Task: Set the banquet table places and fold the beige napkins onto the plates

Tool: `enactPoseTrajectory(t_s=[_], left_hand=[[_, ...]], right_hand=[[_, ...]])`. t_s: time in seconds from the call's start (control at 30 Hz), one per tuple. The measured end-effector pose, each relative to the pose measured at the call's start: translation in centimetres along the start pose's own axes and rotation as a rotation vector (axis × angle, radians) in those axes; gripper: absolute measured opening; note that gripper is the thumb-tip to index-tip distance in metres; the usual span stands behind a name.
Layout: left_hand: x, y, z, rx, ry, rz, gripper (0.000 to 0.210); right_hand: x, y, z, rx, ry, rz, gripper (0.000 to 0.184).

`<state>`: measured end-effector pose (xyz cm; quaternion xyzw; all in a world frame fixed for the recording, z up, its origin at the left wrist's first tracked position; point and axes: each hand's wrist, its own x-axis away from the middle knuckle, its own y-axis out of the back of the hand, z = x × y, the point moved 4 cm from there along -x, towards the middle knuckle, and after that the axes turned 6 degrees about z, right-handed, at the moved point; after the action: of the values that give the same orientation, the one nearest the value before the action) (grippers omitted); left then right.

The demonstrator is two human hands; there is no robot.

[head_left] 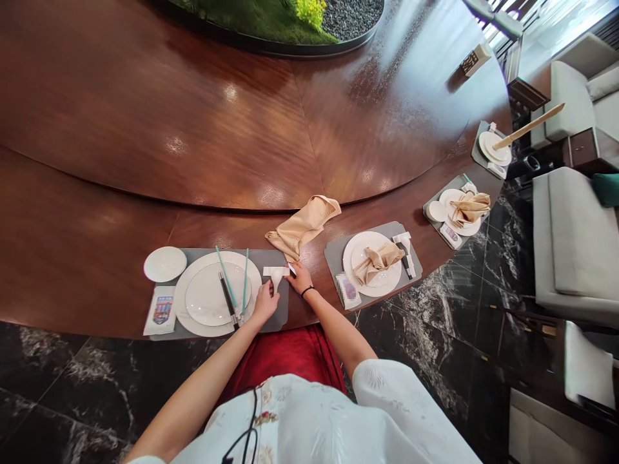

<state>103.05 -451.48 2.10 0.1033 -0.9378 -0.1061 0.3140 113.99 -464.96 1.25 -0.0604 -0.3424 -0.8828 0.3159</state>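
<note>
Two hands, one white T-shaped rest (277,273) between them, lying over the right part of the nearest gray mat (282,314). Left hand (266,301): thumb and fingers narrow, pinching the rest's stem. Right hand (302,278), one black band (307,290) on the wrist: fingertips close together at the rest's right end, by a small dark-and-white piece (292,270); can't tell what it is or how firm the grip is. Same mat, counts: 2 white plates stacked, small plate (206,294) on large plate (182,299); 2 teal sticks, left teal stick (225,277) and right teal stick (246,277), lying across the plates; dark chopsticks (227,298) close together beside them, looks like 2; 1 white packet (160,311) at lower left; 1 small round dish (165,264) over the upper-left corner. 1 beige napkin (304,225), loosely spread, just above the mat's upper-right corner. Further right along the table (97,258), 3 more settings: second setting (333,254), third setting (430,211), fourth setting (478,158). Second and third each show 1 bunched beige napkin and 1 packet; fourth has 1 long beige roll (532,126) angled off its plate. Beyond: 1 planter (290,46) and 1 small box (476,60), well apart.
</note>
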Motion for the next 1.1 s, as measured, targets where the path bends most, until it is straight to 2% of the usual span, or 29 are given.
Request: enactPoseTrajectory(t_s=[0.1,0.2,0.23,0.3,0.4,0.47,0.57,0.73,0.83,0.93,1.03,1.1], left_hand=[[1.6,2.5,-1.1,-0.132,-0.138,-0.028,0.043],[3.1,6.7,-1.7,-0.390,-0.269,-0.140,0.028],[3.3,8.2,-1.4,-0.475,-0.247,-0.197,0.025],[3.2,10.9,-0.3,-0.603,-0.113,-0.280,0.025],[2.2,12.8,1.9,-0.604,0.111,-0.235,0.028],[1.4,12.9,2.9,-0.527,0.166,-0.179,0.027],[0.6,12.6,3.5,-0.404,0.168,-0.156,0.023],[0.2,12.7,4.4,-0.287,0.174,-0.105,0.014],[0.4,12.9,4.9,-0.228,0.188,-0.046,0.021],[0.7,12.7,4.7,-0.183,0.161,-0.001,0.031],[0.7,11.7,3.4,-0.163,0.092,0.044,0.034],[0.6,10.3,2.1,-0.147,0.009,0.112,0.034]], right_hand=[[0.6,0.9,0.6,0.016,0.000,-0.025,0.041],[1.8,1.8,1.9,0.047,-0.016,-0.129,0.033],[2.1,1.6,2.7,0.065,-0.026,-0.133,0.031],[2.1,0.4,4.8,0.131,-0.035,-0.044,0.032],[1.1,-3.5,8.7,0.276,-0.021,0.188,0.032],[-0.2,-6.2,11.1,0.351,-0.046,0.268,0.037],[-2.0,-9.5,13.4,0.387,-0.122,0.298,0.044],[-3.3,-12.1,14.3,0.348,-0.200,0.337,0.035],[-3.3,-12.2,13.9,0.335,-0.234,0.371,0.032],[-3.1,-11.3,13.5,0.329,-0.202,0.370,0.031],[-2.3,-9.1,12.9,0.308,-0.143,0.328,0.031],[-1.3,-7.0,11.9,0.290,-0.121,0.276,0.029]])
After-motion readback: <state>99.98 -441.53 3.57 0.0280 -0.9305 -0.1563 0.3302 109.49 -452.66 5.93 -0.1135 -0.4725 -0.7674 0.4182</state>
